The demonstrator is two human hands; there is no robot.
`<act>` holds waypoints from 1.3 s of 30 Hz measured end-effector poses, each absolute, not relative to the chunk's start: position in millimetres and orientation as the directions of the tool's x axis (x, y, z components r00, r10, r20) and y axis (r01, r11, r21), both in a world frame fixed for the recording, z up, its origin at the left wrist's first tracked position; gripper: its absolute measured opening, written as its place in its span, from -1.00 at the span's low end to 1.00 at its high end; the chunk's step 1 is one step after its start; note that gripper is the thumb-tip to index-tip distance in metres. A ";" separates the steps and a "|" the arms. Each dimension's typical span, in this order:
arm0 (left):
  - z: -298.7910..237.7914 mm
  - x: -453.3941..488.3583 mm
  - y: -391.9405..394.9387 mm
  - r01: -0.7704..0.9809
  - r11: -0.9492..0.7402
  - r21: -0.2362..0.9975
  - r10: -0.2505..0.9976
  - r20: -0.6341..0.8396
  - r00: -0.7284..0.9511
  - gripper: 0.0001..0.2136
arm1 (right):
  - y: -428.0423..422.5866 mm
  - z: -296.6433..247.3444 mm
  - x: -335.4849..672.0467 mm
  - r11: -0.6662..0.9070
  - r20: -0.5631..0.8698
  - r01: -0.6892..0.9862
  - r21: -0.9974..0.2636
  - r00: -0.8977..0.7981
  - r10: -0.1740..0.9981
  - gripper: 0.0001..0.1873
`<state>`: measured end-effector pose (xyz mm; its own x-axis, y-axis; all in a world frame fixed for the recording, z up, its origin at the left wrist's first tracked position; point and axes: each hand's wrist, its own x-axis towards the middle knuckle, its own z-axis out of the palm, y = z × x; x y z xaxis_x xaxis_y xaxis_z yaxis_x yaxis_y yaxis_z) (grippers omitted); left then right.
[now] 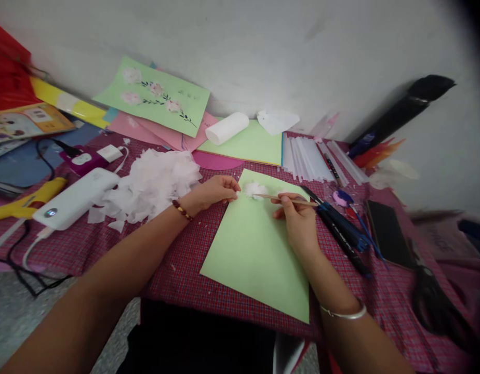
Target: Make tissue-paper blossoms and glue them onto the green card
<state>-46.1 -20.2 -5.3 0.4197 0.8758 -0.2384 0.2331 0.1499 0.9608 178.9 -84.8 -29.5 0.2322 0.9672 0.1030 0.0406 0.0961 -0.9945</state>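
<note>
A sheet of light green paper [255,254] lies in front of me with a small white paper flower [254,189] near its top. Above the sheet, my right hand [300,221] grips a thin wooden stick [273,197], whose tip touches or nearly touches the flower. My left hand [218,191] is by the sheet's upper left edge, its fingertips pinched together just beside the flower. Whatever is between those fingertips is too small to make out. Left of that hand spreads a pile of white tissue paper pieces [158,174].
At left are a white power bank [78,197] and a yellow glue gun [27,200]. A green card with paper flowers [162,98] leans on the wall near a white roll [227,129]. To the right lie glue sticks [308,158], a blue cutter [341,223], a phone [388,234] and scissors [435,296].
</note>
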 end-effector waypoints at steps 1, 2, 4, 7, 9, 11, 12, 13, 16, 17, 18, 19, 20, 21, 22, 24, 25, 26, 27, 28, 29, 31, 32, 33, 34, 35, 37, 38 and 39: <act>-5.0 -45.2 -21.3 0.248 0.133 0.960 0.875 -0.231 0.425 -0.90 | -84.6 -29.3 179.0 0.091 0.094 0.026 -0.996 0.238 0.967 -0.75; -4.4 -44.3 -22.3 0.259 0.123 0.958 0.874 -0.229 0.430 -0.92 | -84.6 -29.0 178.9 0.086 0.087 0.012 -0.996 0.243 0.966 -0.75; -3.2 -42.1 -23.9 0.282 0.110 0.953 0.879 -0.226 0.420 -0.95 | -84.6 -28.0 178.6 0.075 0.070 -0.010 -0.997 0.250 0.966 -0.75; -2.4 -35.8 -24.8 0.341 0.037 0.939 0.912 -0.171 0.373 -0.95 | -84.3 -27.1 178.1 0.062 0.052 -0.033 -0.998 0.255 0.966 -0.74; -3.9 -29.2 -23.8 0.359 -0.053 0.932 0.925 -0.089 0.368 -0.93 | -83.8 -27.2 177.9 0.066 0.054 -0.036 -0.997 0.259 0.964 -0.75; -7.3 -22.2 -21.3 0.376 -0.126 0.918 0.923 -0.031 0.383 -0.92 | -83.5 -27.6 177.8 0.069 0.058 -0.034 -0.997 0.259 0.964 -0.75; -9.4 -19.0 -19.7 0.397 -0.153 0.905 0.923 -0.012 0.385 -0.92 | -83.5 -27.7 177.8 0.071 0.060 -0.035 -0.997 0.259 0.964 -0.75; -11.6 -16.2 -18.1 0.429 -0.177 0.886 0.926 0.002 0.376 -0.91 | -83.6 -27.8 177.8 0.072 0.061 -0.036 -0.997 0.257 0.964 -0.75; -17.1 -10.9 -14.6 0.536 -0.235 0.811 0.943 0.058 0.326 -0.84 | -84.5 -27.5 177.9 0.073 0.060 -0.042 -0.996 0.252 0.966 -0.76; -18.4 -10.1 -14.2 0.560 -0.247 0.791 0.946 0.071 0.317 -0.82 | -85.1 -27.2 178.0 0.075 0.062 -0.045 -0.996 0.251 0.966 -0.76; -19.4 -9.6 -14.0 0.574 -0.253 0.778 0.947 0.078 0.312 -0.81 | -85.7 -26.8 178.0 0.081 0.066 -0.049 -0.996 0.251 0.966 -0.76; -20.2 -9.2 -14.0 0.581 -0.258 0.772 0.947 0.083 0.310 -0.81 | -86.5 -26.4 178.1 0.090 0.074 -0.050 -0.995 0.254 0.964 -0.76; -21.0 -8.9 -14.1 0.580 -0.261 0.772 0.947 0.089 0.308 -0.81 | -87.3 -25.8 178.0 0.103 0.088 -0.048 -0.994 0.257 0.962 -0.76; -21.7 -8.6 -14.1 0.575 -0.262 0.775 0.948 0.096 0.303 -0.81 | -88.3 -25.1 177.8 0.120 0.106 -0.039 -0.992 0.259 0.960 -0.77; -22.4 -8.2 -14.1 0.568 -0.262 0.780 0.950 0.103 0.296 -0.81 | -89.4 -24.2 177.4 0.138 0.127 -0.024 -0.990 0.258 0.958 -0.77; -23.7 -7.1 -13.9 0.548 -0.265 0.794 0.950 0.118 0.289 -0.82 | -91.8 -21.8 176.0 0.174 0.172 0.015 -0.985 0.251 0.952 -0.79; -24.2 -6.4 -13.8 0.541 -0.267 0.798 0.950 0.122 0.288 -0.82 | -92.9 -20.5 175.1 0.189 0.193 0.040 -0.981 0.246 0.950 -0.80; -24.5 -5.7 -13.7 0.536 -0.268 0.801 0.949 0.124 0.289 -0.83 | -93.9 -19.1 174.2 0.201 0.212 0.068 -0.977 0.240 0.947 -0.81; -24.5 -5.0 -13.7 0.533 -0.269 0.802 0.948 0.124 0.292 -0.83 | -94.6 -18.0 173.3 0.212 0.230 0.097 -0.972 0.232 0.945 -0.82; -24.4 -4.4 -13.7 0.533 -0.269 0.802 0.948 0.123 0.294 -0.84 | -95.0 -17.2 172.6 0.224 0.248 0.129 -0.966 0.221 0.943 -0.82; -24.2 -3.9 -13.8 0.533 -0.268 0.802 0.948 0.122 0.294 -0.84 | -95.1 -16.8 172.0 0.234 0.264 0.160 -0.959 0.207 0.942 -0.83; -24.1 -3.6 -13.8 0.529 -0.268 0.805 0.947 0.120 0.297 -0.85 | -94.6 -17.2 171.4 0.247 0.286 0.211 -0.946 0.182 0.941 -0.83; -24.4 -3.8 -13.5 0.522 -0.269 0.810 0.946 0.120 0.301 -0.85 | -94.1 -17.9 171.4 0.248 0.290 0.229 -0.941 0.174 0.941 -0.83; -24.9 -4.2 -13.1 0.511 -0.270 0.816 0.945 0.121 0.305 -0.85 | -93.6 -18.7 171.4 0.245 0.292 0.246 -0.938 0.172 0.941 -0.83; -25.7 -4.8 -12.6 0.497 -0.272 0.824 0.942 0.123 0.312 -0.85 | -93.4 -19.4 171.6 0.243 0.294 0.263 -0.934 0.175 0.940 -0.83; -26.6 -5.4 -12.1 0.482 -0.275 0.832 0.939 0.126 0.319 -0.85 | -93.4 -19.9 171.7 0.242 0.299 0.279 -0.929 0.184 0.937 -0.83; -28.3 -6.5 -11.3 0.463 -0.279 0.842 0.936 0.130 0.328 -0.84 | -94.0 -20.1 171.8 0.242 0.311 0.304 -0.921 0.204 0.928 -0.84; -28.9 -6.9 -11.1 0.460 -0.279 0.843 0.935 0.129 0.329 -0.84 | -94.6 -19.9 171.8 0.244 0.316 0.309 -0.919 0.209 0.925 -0.83; -29.3 -7.1 -11.2 0.463 -0.277 0.842 0.936 0.127 0.328 -0.84 | -95.3 -19.5 171.7 0.247 0.320 0.310 -0.918 0.209 0.924 -0.83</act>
<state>-7.1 -11.2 -29.3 0.3278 0.9362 0.1270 0.4635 -0.2765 0.8419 171.7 -95.3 -19.5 0.2095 0.9241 0.3198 0.3105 0.2472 -0.9179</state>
